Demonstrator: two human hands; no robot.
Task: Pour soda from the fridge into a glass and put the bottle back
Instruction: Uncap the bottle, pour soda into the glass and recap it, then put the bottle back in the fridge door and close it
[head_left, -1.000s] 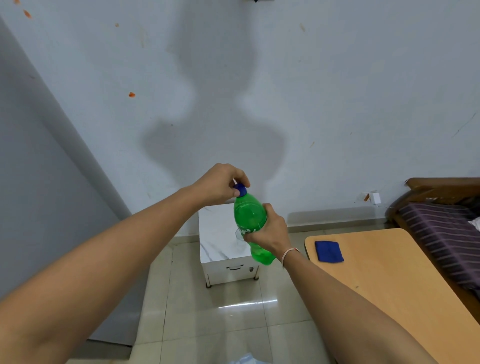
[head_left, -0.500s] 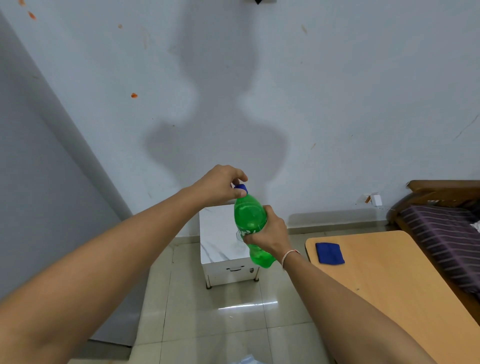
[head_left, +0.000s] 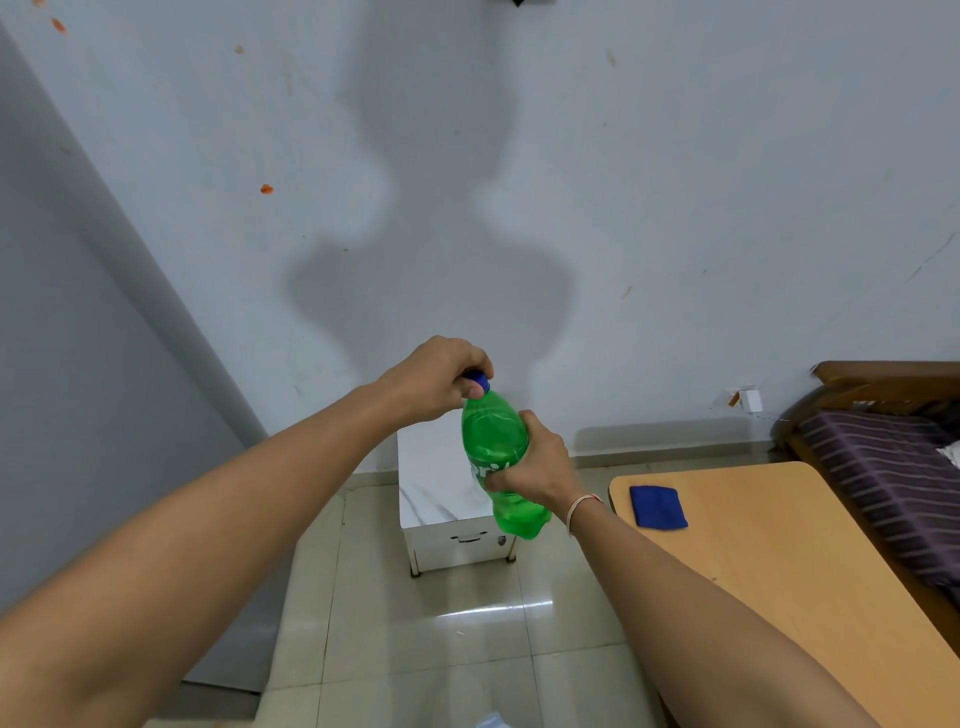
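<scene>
A green soda bottle (head_left: 496, 447) is being held up in the air, tilted. The right hand (head_left: 535, 470) is wrapping closed around its middle, while the left hand (head_left: 441, 379) is pinching its blue cap (head_left: 480, 380). A wooden tabletop (head_left: 779, 561) is sitting just right.

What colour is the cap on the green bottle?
Blue; the cap shows under the left hand in the head view.
</scene>
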